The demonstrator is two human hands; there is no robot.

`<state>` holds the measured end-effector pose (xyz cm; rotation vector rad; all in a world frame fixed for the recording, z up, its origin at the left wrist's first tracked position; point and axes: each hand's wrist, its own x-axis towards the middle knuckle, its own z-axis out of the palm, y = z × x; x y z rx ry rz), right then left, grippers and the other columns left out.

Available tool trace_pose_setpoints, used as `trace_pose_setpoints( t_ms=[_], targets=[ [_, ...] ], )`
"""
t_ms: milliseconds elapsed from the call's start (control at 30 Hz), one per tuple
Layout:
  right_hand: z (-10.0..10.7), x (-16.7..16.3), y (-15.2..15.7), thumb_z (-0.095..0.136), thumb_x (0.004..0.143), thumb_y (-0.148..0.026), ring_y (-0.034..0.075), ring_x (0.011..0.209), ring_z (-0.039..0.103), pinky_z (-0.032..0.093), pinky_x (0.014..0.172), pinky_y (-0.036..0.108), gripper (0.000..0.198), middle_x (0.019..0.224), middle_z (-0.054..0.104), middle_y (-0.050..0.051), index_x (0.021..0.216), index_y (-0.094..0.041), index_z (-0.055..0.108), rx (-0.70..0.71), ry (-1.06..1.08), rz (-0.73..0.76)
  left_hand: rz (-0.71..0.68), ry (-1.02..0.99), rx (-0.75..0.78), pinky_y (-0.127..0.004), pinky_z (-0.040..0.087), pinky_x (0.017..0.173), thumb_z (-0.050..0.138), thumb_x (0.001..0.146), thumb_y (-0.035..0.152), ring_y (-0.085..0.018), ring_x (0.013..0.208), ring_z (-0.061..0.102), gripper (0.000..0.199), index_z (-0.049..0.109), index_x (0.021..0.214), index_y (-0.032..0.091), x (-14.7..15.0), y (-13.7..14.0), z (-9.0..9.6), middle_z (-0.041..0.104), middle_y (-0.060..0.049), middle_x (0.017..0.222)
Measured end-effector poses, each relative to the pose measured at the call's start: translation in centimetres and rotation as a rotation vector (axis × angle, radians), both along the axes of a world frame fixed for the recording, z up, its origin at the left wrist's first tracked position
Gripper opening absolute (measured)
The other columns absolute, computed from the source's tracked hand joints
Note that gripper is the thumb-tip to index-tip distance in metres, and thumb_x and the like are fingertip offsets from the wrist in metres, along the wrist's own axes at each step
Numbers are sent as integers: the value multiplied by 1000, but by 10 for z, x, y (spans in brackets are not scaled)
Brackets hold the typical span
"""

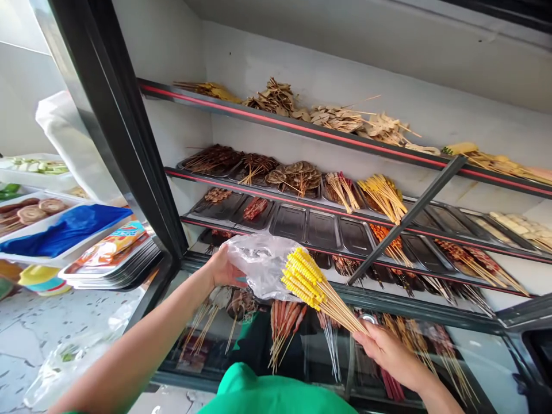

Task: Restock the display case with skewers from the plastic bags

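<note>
My right hand is closed around the stick ends of a bundle of corn skewers, whose yellow corn points up and to the left. A crumpled clear plastic bag hangs from my left hand, which grips its left side. The corn tips lie right against the bag's right edge; whether they touch it I cannot tell. Both hands are in front of the lower shelves of a display cabinet. Part of my left hand's fingers is hidden by the bag.
Metal trays with assorted skewers line the cabinet shelves. A slanted black bar crosses the front at right. Behind the lower glass lie sausage-like skewers. Left of the black frame are stacked trays and a blue cloth.
</note>
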<state>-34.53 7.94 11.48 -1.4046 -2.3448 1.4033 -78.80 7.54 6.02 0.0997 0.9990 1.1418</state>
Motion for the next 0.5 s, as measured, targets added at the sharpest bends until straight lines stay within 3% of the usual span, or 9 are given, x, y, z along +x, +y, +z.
trace_pose_setpoints(
  t_ms=[100, 233, 333, 500],
  targets=[
    [-2, 11, 9, 35, 90, -48, 20, 70, 58, 35, 58, 28, 31, 75, 61, 5, 86, -23, 53, 327, -189, 43, -100, 30, -86, -63, 44, 69, 26, 76, 74, -45, 93, 57, 74, 57, 102, 11, 6, 7, 11, 60, -27, 98],
    [1, 21, 18, 41, 88, -37, 23, 53, 57, 22, 49, 28, 17, 57, 59, 4, 80, -25, 50, 594, -511, 61, -217, 26, -98, -63, 44, 64, 20, 76, 76, -45, 92, 57, 81, 57, 104, 9, 10, 14, 20, 59, -29, 95],
    [8, 24, 23, 43, 88, -35, 23, 51, 58, 17, 48, 28, 14, 54, 59, 2, 80, -25, 48, 692, -591, 126, -290, 38, -98, -63, 43, 63, 19, 75, 77, -45, 91, 57, 84, 55, 107, 8, 12, 20, 21, 59, -30, 97],
    [19, 23, 29, 38, 92, -34, 22, 55, 61, 15, 48, 27, 17, 59, 62, 3, 84, -23, 47, 704, -661, 220, -353, 166, -87, -64, 42, 65, 24, 72, 79, -46, 90, 57, 83, 57, 104, 10, 18, 27, 22, 58, -30, 99]
  ],
)
